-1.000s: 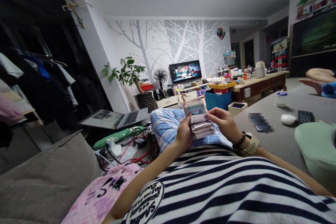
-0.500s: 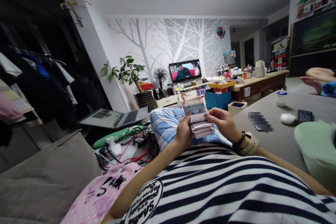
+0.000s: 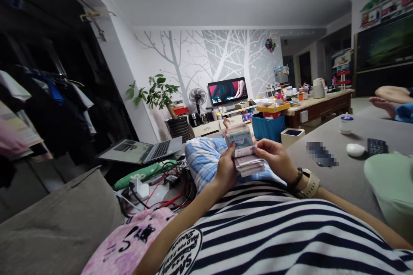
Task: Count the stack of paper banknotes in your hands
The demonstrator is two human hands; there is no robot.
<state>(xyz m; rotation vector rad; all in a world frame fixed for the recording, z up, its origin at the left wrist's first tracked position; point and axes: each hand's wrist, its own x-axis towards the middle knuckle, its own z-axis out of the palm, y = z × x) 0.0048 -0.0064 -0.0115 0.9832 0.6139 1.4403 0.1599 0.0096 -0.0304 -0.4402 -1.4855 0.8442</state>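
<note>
Mid-frame, left hand and right hand clamp fingers on banknotes; left of centre, a flowerpot holds a leafy plant.

Below and left of the fingers, a round badge on the striped shirt reads "MAD FOR FA…", with large letters beginning "SA" beneath; the rest is unclear. Print on the banknotes between the fingers is too small to read, as is the caption on the screen beyond them.
</note>
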